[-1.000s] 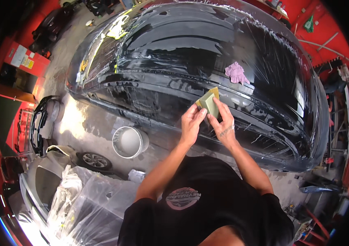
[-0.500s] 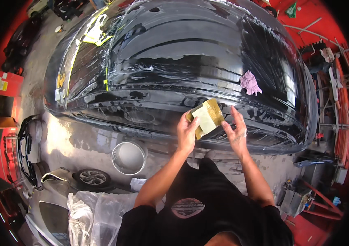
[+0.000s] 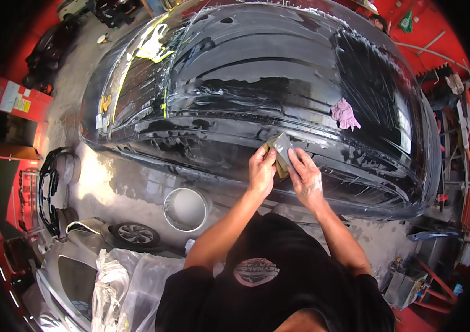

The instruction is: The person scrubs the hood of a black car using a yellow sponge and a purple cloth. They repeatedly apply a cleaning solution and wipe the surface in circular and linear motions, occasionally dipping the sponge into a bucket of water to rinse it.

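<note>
In front of me, over the near side of a black car (image 3: 246,69), both hands hold a folded piece of sandpaper (image 3: 282,145). One face is grey and the edges look yellowish brown. My left hand (image 3: 262,170) pinches its left edge between thumb and fingers. On the other side, my right hand (image 3: 305,174) grips it with the fingers closed along the grey face. Pale smears mark the back of that hand. Wet-looking streaks and whitish residue cover the car's roof. A crumpled pink cloth (image 3: 345,114) lies on the car to the right of my hands.
A round bucket (image 3: 205,214) stands on the floor to my left, by a wheel (image 3: 137,234) and plastic sheeting (image 3: 144,282). Yellow tape with white scraps (image 3: 155,44) lies on the car's left end. Metal stand parts (image 3: 403,285) are at right.
The sandpaper has turned, so a grey face shows where a pale patch did. My right hand has closed on it from a looser, spread pose. The view has shifted slightly.
</note>
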`<act>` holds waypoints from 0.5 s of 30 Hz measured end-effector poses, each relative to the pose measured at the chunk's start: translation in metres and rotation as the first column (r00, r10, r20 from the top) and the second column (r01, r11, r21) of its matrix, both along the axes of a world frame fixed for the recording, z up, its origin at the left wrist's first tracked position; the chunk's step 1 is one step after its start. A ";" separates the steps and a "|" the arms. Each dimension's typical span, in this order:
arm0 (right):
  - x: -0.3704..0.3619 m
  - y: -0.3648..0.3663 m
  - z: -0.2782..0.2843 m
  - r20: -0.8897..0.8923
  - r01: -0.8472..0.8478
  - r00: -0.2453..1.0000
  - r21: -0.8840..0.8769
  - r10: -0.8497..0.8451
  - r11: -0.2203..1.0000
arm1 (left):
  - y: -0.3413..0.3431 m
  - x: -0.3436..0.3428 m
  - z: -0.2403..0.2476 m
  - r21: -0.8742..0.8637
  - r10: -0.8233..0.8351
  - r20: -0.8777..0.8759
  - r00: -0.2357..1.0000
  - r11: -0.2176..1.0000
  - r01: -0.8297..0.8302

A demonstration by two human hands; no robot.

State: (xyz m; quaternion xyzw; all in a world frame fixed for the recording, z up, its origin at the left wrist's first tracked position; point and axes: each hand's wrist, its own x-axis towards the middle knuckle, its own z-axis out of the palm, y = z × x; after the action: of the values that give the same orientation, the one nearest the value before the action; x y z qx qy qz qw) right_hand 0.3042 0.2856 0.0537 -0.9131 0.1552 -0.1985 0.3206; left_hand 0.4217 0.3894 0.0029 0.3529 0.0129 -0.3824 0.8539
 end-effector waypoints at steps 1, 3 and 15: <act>0.001 0.000 -0.005 0.005 -0.005 1.000 -0.045 0.006 0.999 | 0.000 -0.003 0.002 0.026 0.027 -0.008 1.000 0.999 -0.027; 0.006 0.002 -0.009 0.045 -0.021 0.999 -0.166 0.029 0.986 | 0.000 -0.010 0.007 0.072 0.080 -0.026 0.996 0.994 -0.078; 0.019 0.008 -0.023 -0.070 -0.494 0.870 -0.122 0.489 0.861 | 0.057 -0.008 -0.012 0.203 0.395 0.076 0.915 0.893 -0.402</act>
State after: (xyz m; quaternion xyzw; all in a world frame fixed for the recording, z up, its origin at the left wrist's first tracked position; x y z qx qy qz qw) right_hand 0.3235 0.2933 0.0310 -0.9456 -0.0905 -0.1035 0.2947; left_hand 0.4134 0.4463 -0.0087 0.4390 0.1122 -0.1897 0.8711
